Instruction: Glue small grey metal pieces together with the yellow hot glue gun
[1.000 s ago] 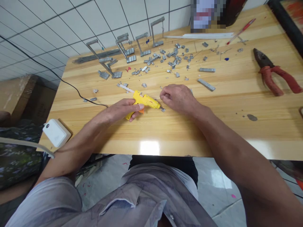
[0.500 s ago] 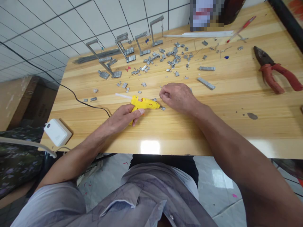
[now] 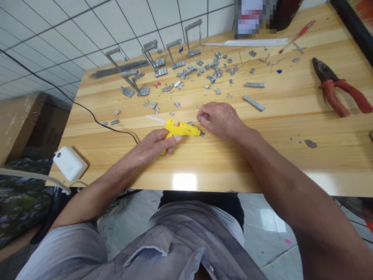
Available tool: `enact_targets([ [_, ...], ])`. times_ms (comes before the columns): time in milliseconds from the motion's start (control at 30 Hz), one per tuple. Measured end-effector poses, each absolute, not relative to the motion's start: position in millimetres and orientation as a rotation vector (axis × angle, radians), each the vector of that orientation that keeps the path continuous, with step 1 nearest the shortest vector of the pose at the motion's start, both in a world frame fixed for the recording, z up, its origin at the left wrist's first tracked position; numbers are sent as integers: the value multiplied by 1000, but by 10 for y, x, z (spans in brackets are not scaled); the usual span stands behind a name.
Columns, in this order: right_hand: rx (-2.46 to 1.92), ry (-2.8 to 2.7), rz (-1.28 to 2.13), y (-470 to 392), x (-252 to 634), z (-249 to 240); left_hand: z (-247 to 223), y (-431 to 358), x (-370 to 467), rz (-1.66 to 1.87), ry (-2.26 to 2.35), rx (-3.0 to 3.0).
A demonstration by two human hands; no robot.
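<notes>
My left hand (image 3: 159, 146) is wrapped round the handle of a yellow glue gun (image 3: 185, 129), its nozzle pointing right. A translucent glue stick (image 3: 155, 119) sticks out of the gun's back end. Right at the nozzle tip lies a small grey metal piece (image 3: 203, 134), partly covered by the tip. My right hand (image 3: 218, 118) rests on the table just right of the nozzle, fingers curled in and closed; whatever they might hold is hidden. Another small grey piece (image 3: 190, 123) shows behind the gun's barrel.
Small grey metal pieces (image 3: 214, 74) lie scattered beyond my hands. Several bent metal stands (image 3: 192, 39) line the tiled wall. Pliers with red handles (image 3: 335, 87) are at the right, a white power bank (image 3: 70, 163) at the left. A black cord (image 3: 93, 116) crosses the table's left side.
My left hand has moved the glue gun slightly to the right, so its nozzle now covers more of the small metal piece. My right hand has stayed nearly still.
</notes>
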State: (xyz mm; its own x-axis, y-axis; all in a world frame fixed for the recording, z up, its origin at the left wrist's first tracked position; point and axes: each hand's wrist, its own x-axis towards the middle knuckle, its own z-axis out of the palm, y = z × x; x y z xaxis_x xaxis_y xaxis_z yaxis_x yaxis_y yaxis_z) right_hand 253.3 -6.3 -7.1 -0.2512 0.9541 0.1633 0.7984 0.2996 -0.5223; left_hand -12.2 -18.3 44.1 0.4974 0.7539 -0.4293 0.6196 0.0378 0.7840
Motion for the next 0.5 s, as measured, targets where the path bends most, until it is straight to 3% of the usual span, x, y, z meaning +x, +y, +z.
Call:
enact_targets([
  [500,-1561,-2026,436,-48,2573,-78,507,-135,-280,313,1289,1637],
])
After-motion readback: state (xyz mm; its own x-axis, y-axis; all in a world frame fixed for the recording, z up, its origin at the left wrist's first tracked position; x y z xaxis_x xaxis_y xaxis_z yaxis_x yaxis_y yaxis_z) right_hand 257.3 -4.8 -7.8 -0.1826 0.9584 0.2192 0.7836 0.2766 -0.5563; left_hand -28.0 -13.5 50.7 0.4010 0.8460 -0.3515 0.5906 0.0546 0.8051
